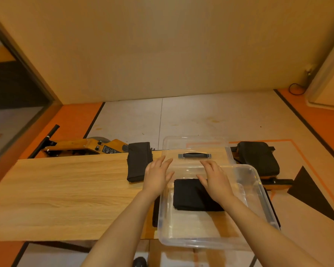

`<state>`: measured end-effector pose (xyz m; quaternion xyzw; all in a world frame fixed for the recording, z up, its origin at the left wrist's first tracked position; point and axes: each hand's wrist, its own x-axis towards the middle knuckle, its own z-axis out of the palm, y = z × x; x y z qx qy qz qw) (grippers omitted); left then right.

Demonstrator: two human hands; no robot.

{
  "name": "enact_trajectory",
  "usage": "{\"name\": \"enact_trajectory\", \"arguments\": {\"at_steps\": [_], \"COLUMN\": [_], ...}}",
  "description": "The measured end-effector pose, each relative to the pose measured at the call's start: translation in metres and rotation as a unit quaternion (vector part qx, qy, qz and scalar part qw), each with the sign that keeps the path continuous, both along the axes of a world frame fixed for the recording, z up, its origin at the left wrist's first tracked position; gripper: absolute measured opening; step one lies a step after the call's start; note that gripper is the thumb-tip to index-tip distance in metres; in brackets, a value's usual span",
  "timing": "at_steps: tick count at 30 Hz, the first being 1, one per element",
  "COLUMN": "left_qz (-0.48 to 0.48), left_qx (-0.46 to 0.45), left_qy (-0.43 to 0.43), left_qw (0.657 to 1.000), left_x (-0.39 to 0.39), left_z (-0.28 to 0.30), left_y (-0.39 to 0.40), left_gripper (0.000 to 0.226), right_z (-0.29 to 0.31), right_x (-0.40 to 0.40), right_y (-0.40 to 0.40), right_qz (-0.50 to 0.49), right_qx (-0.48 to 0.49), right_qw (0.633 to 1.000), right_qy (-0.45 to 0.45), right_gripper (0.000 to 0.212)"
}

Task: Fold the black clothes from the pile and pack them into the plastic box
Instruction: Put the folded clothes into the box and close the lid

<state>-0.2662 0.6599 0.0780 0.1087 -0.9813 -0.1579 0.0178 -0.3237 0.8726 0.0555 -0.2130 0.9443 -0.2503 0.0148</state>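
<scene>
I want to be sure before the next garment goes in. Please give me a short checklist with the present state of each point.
1. Box open, lid off and lying behind it: ok.
2. Folded garment lies flat inside the box: ok.
3. Free space in the box in front of that garment: ok.
4. Next garment folded, on the table left of the box: ok.
5. Left hand and right hand open, holding nothing: ok.
6. More clothes left in a pile: cannot tell.

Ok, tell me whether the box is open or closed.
Open. The plastic box has no lid on; its clear lid lies on the table behind it, and a folded black garment shows inside.
</scene>
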Motion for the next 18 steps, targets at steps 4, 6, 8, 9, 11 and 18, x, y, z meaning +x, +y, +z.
{"name": "enact_trajectory", "arguments": {"at_steps": [4,6,8,9,11,18], "left_qz": [-0.006,-0.011,-0.016,-0.021,-0.034,-0.081], "left_qx": [-0.026,-0.03,-0.031,-0.031,-0.028,-0.04], "left_qy": [0.01,0.008,0.003,0.001,-0.003,-0.021], "left_qw": [1.0,0.999,0.999,0.999,0.999,0.996], "left_x": [-0.006,-0.011,-0.017,-0.02,-0.027,-0.057], "left_z": [0.003,0.003,0.003,0.003,0.003,-0.003], "left_y": [-0.041,-0.061,-0.08,-0.091,-0.112,-0.196], "left_gripper": [0.051,0.051,0.052,0.052,0.052,0.051], "right_z": [0.009,0.011,0.011,0.011,0.011,0.008], "right_x": [-0.003,-0.004,-0.005,-0.006,-0.008,-0.011], "right_y": [-0.036,-0.056,-0.078,-0.09,-0.113,-0.191], "right_qz": [-0.016,-0.019,-0.019,-0.022,-0.033,-0.105], "right_qx": [-0.026,-0.033,-0.03,-0.029,-0.028,0.004], "right_qw": [1.0,0.999,0.999,0.999,0.999,0.994], "right_qy": [0.006,0.008,0.0,-0.009,-0.025,-0.041], "right_gripper": [0.052,0.051,0.051,0.052,0.053,0.052]}}
